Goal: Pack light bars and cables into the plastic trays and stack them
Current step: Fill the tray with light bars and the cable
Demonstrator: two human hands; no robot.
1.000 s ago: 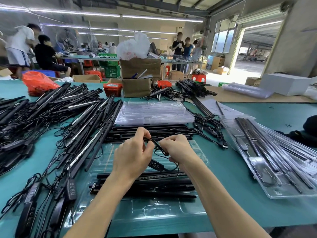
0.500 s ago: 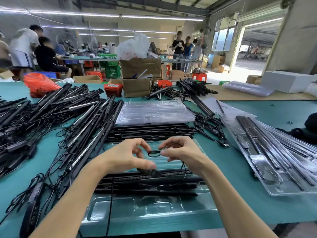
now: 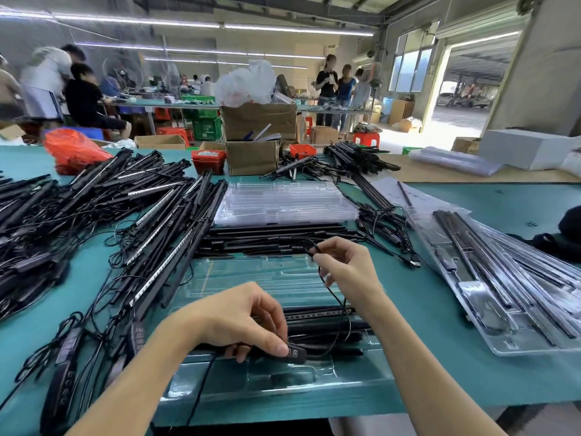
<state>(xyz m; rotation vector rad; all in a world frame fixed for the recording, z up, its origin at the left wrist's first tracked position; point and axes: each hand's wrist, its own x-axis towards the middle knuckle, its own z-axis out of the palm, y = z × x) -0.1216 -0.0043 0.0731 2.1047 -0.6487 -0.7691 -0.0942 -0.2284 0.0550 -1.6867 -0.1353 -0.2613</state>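
Note:
A clear plastic tray (image 3: 251, 278) lies on the green table right in front of me, with black light bars (image 3: 327, 332) across its near half. My left hand (image 3: 239, 322) pinches a small black controller (image 3: 295, 354) low over the tray's near compartment. My right hand (image 3: 345, 265) is raised above the tray's far right part and pinches a thin black cable (image 3: 333, 294), which hangs down in a loop toward the bars and the controller.
Loose light bars and cables (image 3: 110, 221) are heaped over the left of the table. A stack of clear trays (image 3: 283, 202) sits behind, with more bars (image 3: 276, 237) before it. Packed trays (image 3: 509, 297) lie at right. Cardboard boxes (image 3: 254, 152) and people stand beyond.
My left hand dropped toward me with the controller to the tray's near part. My right hand moved up and right, drawing the cable out between the two hands.

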